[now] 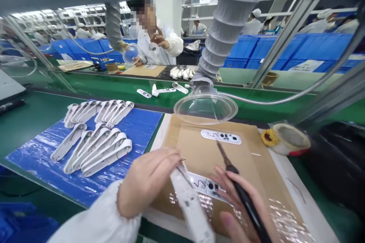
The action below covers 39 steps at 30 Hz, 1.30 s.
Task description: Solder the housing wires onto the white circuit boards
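Observation:
My left hand [151,182] grips the upper end of a long white plastic housing [192,212], slanted over the cardboard; a thin wire sticks out near the fingertips. In my right hand [242,205] lies a soldering iron [242,193] with a black handle, its tip angled up and away. Beneath the right fingers is a white circuit board [203,184] with dark parts and a short wire, partly hidden by the fingers and the housing. Farther back, a similar circuit board [221,136] rests flat on the cardboard mat [188,133], close to the iron's tip.
White housings [99,152] stand in rows on a blue sheet [151,121] at left. A clear fume hood [205,108] hangs over the mat. Behind, loose pieces [165,90] lie on a green belt [128,93]. A tip-cleaning pot [285,138] sits right. A co-worker [159,41] faces me.

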Each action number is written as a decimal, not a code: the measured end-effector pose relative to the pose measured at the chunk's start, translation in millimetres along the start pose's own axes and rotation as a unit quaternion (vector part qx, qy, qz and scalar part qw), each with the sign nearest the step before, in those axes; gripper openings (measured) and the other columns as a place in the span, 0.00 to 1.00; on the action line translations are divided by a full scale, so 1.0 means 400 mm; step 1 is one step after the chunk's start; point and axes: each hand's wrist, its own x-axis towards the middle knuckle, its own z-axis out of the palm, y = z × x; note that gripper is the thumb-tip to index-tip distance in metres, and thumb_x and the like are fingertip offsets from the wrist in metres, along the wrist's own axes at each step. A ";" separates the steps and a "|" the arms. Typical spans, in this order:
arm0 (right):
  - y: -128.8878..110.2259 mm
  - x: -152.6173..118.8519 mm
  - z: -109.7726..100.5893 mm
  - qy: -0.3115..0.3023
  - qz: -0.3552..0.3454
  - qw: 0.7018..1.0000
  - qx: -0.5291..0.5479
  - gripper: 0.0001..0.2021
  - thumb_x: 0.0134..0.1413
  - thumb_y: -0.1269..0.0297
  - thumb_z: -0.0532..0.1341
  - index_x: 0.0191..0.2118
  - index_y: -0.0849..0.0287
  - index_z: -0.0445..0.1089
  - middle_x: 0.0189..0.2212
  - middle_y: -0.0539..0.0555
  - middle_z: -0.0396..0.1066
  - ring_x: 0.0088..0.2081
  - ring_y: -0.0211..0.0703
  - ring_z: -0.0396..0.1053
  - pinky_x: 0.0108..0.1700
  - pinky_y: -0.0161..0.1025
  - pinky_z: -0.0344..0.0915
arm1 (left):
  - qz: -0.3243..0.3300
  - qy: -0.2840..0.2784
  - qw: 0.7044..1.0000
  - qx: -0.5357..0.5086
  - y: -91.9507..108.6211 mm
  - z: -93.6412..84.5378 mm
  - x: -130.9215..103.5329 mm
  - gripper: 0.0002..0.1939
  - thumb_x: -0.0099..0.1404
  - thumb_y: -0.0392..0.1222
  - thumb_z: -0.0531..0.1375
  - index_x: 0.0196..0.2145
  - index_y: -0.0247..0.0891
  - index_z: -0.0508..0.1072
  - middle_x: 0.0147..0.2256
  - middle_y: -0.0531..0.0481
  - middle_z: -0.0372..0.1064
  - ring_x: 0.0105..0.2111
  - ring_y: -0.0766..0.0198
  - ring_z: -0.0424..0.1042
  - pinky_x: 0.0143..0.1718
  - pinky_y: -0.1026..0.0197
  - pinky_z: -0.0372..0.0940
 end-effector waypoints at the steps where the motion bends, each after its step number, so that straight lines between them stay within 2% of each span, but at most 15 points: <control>1: -0.026 -0.004 0.018 -0.018 0.013 1.000 0.015 0.23 0.64 0.56 0.59 0.62 0.47 0.57 0.59 0.57 0.68 0.53 0.51 0.74 0.47 0.39 0.78 | -0.004 0.012 1.000 -0.004 0.034 0.028 0.000 0.15 0.66 0.28 0.60 0.50 0.33 0.71 0.46 0.45 0.78 0.49 0.64 0.76 0.57 0.64 0.68; 5: -0.081 -0.015 0.045 0.020 0.177 0.981 0.074 0.18 0.67 0.55 0.55 0.60 0.51 0.61 0.33 0.52 0.79 0.27 0.42 0.77 0.29 0.34 0.77 | -0.116 0.036 0.988 -0.099 0.078 0.076 0.025 0.09 0.67 0.28 0.59 0.43 0.38 0.71 0.41 0.50 0.78 0.44 0.69 0.76 0.51 0.68 0.68; 8: -0.083 -0.023 0.026 0.048 0.215 0.968 0.122 0.20 0.68 0.54 0.54 0.61 0.52 0.60 0.21 0.48 0.75 0.18 0.39 0.71 0.23 0.33 0.73 | -0.065 -0.036 0.987 -0.145 0.062 0.057 0.055 0.08 0.68 0.31 0.59 0.43 0.40 0.71 0.43 0.51 0.77 0.44 0.68 0.75 0.48 0.66 0.69; 11: -0.074 -0.032 0.012 0.064 0.167 0.979 0.102 0.16 0.67 0.56 0.57 0.58 0.45 0.64 0.27 0.47 0.78 0.17 0.36 0.70 0.21 0.30 0.72 | 0.054 -0.134 0.984 -0.108 0.053 0.039 0.083 0.07 0.69 0.34 0.58 0.45 0.40 0.72 0.50 0.48 0.74 0.48 0.62 0.74 0.46 0.61 0.70; 14: -0.080 -0.038 0.022 0.062 0.128 0.985 0.092 0.14 0.67 0.58 0.56 0.56 0.41 0.64 0.49 0.51 0.77 0.18 0.34 0.72 0.23 0.31 0.75 | 0.096 -0.190 0.970 -0.119 0.052 0.043 0.096 0.07 0.71 0.36 0.56 0.45 0.39 0.72 0.49 0.47 0.75 0.48 0.60 0.74 0.45 0.60 0.70; 16: -0.090 -0.041 0.038 0.071 0.132 0.982 0.112 0.15 0.68 0.60 0.55 0.57 0.41 0.62 0.57 0.52 0.71 0.20 0.34 0.72 0.24 0.33 0.75 | 0.101 -0.174 0.967 -0.157 0.051 0.051 0.089 0.07 0.71 0.34 0.56 0.44 0.38 0.72 0.47 0.47 0.76 0.47 0.62 0.74 0.46 0.60 0.71; 20: -0.103 -0.042 0.060 0.090 0.146 0.975 0.142 0.15 0.69 0.62 0.54 0.58 0.41 0.60 0.60 0.54 0.68 0.23 0.34 0.73 0.28 0.35 0.77 | 0.060 -0.089 0.967 -0.230 0.048 0.062 0.045 0.15 0.66 0.28 0.59 0.50 0.37 0.72 0.47 0.44 0.75 0.51 0.60 0.72 0.54 0.58 0.70; 24: -0.094 -0.041 0.059 0.076 0.154 0.979 0.108 0.16 0.69 0.60 0.54 0.59 0.44 0.61 0.58 0.55 0.70 0.24 0.33 0.74 0.31 0.35 0.77 | -0.082 0.034 0.963 -0.255 0.081 0.081 0.003 0.18 0.63 0.24 0.60 0.47 0.40 0.75 0.45 0.47 0.76 0.51 0.60 0.72 0.57 0.55 0.68; 26: -0.090 -0.044 0.064 0.073 0.146 0.983 0.089 0.16 0.69 0.61 0.53 0.59 0.47 0.61 0.59 0.56 0.69 0.26 0.35 0.76 0.34 0.37 0.79 | -0.237 0.113 0.926 -0.271 0.115 0.103 -0.005 0.12 0.65 0.28 0.60 0.42 0.43 0.76 0.45 0.49 0.75 0.51 0.61 0.73 0.56 0.55 0.69; 28: -0.088 -0.052 0.075 0.063 0.133 0.986 0.071 0.16 0.69 0.62 0.53 0.59 0.49 0.62 0.60 0.57 0.68 0.30 0.39 0.78 0.38 0.38 0.79 | -0.391 0.180 0.849 -0.307 0.152 0.130 -0.003 0.05 0.68 0.38 0.60 0.38 0.45 0.75 0.47 0.50 0.74 0.52 0.61 0.73 0.55 0.56 0.71; 30: -0.086 -0.063 0.091 0.046 0.097 0.993 0.048 0.17 0.68 0.65 0.54 0.60 0.48 0.61 0.60 0.57 0.68 0.37 0.44 0.80 0.43 0.39 0.79 | -0.493 0.227 0.760 -0.358 0.181 0.154 0.009 0.05 0.70 0.46 0.59 0.39 0.47 0.74 0.49 0.49 0.73 0.52 0.60 0.73 0.51 0.57 0.74; 32: -0.077 -0.074 0.102 0.030 0.047 0.998 0.007 0.22 0.65 0.69 0.57 0.61 0.45 0.59 0.59 0.55 0.68 0.48 0.49 0.77 0.49 0.42 0.77 | -0.539 0.265 0.687 -0.409 0.196 0.167 0.027 0.08 0.69 0.51 0.58 0.41 0.48 0.73 0.51 0.49 0.73 0.49 0.60 0.75 0.45 0.59 0.77; 34: -0.060 -0.081 0.100 -0.006 -0.005 1.000 -0.013 0.27 0.61 0.67 0.61 0.62 0.43 0.56 0.60 0.54 0.68 0.56 0.53 0.71 0.53 0.46 0.75 | -0.551 0.278 0.641 -0.456 0.194 0.168 0.044 0.09 0.69 0.52 0.58 0.41 0.47 0.72 0.51 0.49 0.72 0.46 0.60 0.77 0.37 0.62 0.78; 37: -0.027 -0.077 0.069 -0.098 -0.062 0.993 0.012 0.29 0.61 0.60 0.62 0.65 0.42 0.54 0.59 0.53 0.69 0.55 0.52 0.72 0.51 0.44 0.76 | -0.549 0.270 0.619 -0.491 0.170 0.153 0.055 0.09 0.68 0.52 0.60 0.40 0.46 0.71 0.47 0.50 0.75 0.42 0.63 0.78 0.31 0.67 0.77; 39: -0.010 -0.070 0.035 -0.095 -0.059 0.994 0.010 0.29 0.63 0.60 0.61 0.66 0.45 0.52 0.60 0.55 0.67 0.55 0.51 0.71 0.52 0.44 0.75 | -0.547 0.248 0.624 -0.500 0.150 0.141 0.051 0.09 0.67 0.51 0.61 0.41 0.46 0.72 0.44 0.51 0.76 0.39 0.64 0.79 0.30 0.68 0.77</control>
